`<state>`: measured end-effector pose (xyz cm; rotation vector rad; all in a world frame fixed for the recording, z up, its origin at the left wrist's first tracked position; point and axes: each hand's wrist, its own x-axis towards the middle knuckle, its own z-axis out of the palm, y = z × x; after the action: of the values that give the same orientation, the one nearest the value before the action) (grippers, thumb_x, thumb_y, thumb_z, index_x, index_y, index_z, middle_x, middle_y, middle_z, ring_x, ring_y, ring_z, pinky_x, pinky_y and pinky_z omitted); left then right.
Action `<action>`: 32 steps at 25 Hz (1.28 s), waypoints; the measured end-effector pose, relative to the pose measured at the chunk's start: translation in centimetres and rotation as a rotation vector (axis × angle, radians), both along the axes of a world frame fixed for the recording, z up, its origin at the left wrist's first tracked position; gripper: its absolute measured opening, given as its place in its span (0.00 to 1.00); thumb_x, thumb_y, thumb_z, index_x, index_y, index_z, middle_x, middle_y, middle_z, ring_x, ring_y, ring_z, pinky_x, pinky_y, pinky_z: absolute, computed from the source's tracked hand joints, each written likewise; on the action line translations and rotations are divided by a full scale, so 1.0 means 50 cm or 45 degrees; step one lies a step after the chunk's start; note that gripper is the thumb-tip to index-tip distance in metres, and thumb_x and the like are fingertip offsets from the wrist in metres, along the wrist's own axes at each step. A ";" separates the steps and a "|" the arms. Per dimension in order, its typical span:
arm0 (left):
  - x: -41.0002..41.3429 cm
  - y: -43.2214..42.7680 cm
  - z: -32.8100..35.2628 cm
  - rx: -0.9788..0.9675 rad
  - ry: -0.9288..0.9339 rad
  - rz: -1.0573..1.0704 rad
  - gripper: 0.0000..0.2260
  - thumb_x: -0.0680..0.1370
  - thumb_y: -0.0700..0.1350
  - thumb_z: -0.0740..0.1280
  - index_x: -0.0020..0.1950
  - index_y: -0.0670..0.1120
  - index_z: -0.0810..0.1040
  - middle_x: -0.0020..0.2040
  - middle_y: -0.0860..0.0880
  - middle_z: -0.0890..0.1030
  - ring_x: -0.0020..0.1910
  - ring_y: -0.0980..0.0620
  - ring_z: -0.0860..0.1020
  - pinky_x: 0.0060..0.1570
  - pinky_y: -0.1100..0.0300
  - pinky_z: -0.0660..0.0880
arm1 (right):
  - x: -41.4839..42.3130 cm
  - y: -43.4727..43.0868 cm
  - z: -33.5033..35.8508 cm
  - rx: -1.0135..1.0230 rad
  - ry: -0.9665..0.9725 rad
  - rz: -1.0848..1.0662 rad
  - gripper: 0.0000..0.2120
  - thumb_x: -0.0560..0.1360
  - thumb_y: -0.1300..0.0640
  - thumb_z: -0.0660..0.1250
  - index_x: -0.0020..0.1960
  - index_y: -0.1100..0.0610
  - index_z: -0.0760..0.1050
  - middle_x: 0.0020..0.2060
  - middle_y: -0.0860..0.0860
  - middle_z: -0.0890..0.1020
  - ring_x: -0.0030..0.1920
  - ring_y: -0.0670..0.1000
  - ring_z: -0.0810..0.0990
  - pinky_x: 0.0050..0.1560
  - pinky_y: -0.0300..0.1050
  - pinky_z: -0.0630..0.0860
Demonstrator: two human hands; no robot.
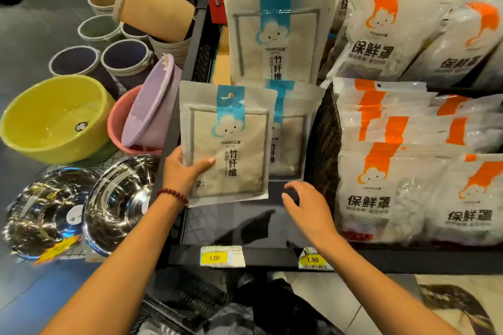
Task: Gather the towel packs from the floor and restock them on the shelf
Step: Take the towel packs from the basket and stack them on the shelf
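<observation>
Towel pack [227,141]: flat, glossy white pouch, blue stripe, cloud face, beige cloth inside.
Left hand [185,168]: grips its lower-left edge.
Right hand [304,207]: loose, holding nothing, above the dark shelf [245,226].

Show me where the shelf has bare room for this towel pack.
Bare dark shelf floor between the leaning blue-striped towel packs and the yellow price tags, beneath the right hand. Crowded right: dark woven basket of orange-striped packs.

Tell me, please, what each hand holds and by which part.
The left hand grips a towel pack by its lower left edge; the right hand holds nothing.
</observation>
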<state>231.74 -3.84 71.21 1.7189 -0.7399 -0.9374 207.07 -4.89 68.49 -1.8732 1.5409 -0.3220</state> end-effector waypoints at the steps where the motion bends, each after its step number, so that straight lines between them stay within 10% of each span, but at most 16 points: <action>1: -0.013 -0.006 -0.008 -0.010 0.006 -0.029 0.13 0.67 0.35 0.75 0.43 0.49 0.74 0.43 0.50 0.81 0.41 0.53 0.80 0.36 0.64 0.79 | -0.007 0.032 0.003 -0.012 0.085 0.047 0.13 0.79 0.52 0.60 0.59 0.55 0.74 0.55 0.52 0.78 0.56 0.51 0.76 0.53 0.45 0.72; 6: -0.089 -0.035 -0.065 0.010 0.034 -0.146 0.12 0.69 0.36 0.73 0.46 0.45 0.74 0.41 0.53 0.79 0.37 0.61 0.79 0.33 0.73 0.75 | -0.019 0.105 -0.021 -0.147 0.513 0.086 0.18 0.78 0.45 0.58 0.33 0.53 0.68 0.28 0.51 0.73 0.32 0.53 0.74 0.23 0.41 0.54; 10: -0.133 -0.066 -0.127 -0.001 0.071 -0.162 0.11 0.69 0.33 0.73 0.45 0.45 0.75 0.41 0.53 0.79 0.33 0.68 0.79 0.37 0.71 0.77 | -0.013 0.114 -0.038 -0.339 0.591 0.055 0.24 0.66 0.46 0.65 0.23 0.54 0.54 0.19 0.51 0.53 0.20 0.51 0.53 0.26 0.38 0.36; 17: -0.159 -0.134 -0.218 0.203 -0.055 0.223 0.14 0.70 0.38 0.74 0.53 0.40 0.76 0.46 0.44 0.81 0.44 0.48 0.79 0.42 0.59 0.77 | -0.011 0.111 -0.051 -0.414 0.562 -0.032 0.19 0.68 0.47 0.55 0.23 0.53 0.54 0.13 0.51 0.65 0.20 0.51 0.52 0.27 0.38 0.36; 23: -0.161 -0.128 -0.224 0.064 0.045 0.155 0.10 0.71 0.32 0.70 0.48 0.42 0.75 0.38 0.51 0.77 0.38 0.55 0.75 0.32 0.73 0.74 | -0.012 0.113 -0.057 -0.447 0.573 -0.048 0.20 0.68 0.47 0.55 0.23 0.55 0.53 0.12 0.50 0.63 0.19 0.51 0.52 0.28 0.36 0.37; 32: -0.156 -0.155 -0.241 0.121 -0.233 0.053 0.08 0.69 0.37 0.73 0.44 0.42 0.76 0.44 0.44 0.77 0.42 0.47 0.76 0.43 0.53 0.77 | -0.002 0.112 -0.049 -0.400 0.588 -0.013 0.23 0.62 0.49 0.67 0.22 0.54 0.53 0.12 0.51 0.65 0.19 0.51 0.52 0.28 0.36 0.37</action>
<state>223.92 -11.59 59.16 1.9147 -0.7858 -0.8050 206.96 0.71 66.03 -2.3029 1.8877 -0.1441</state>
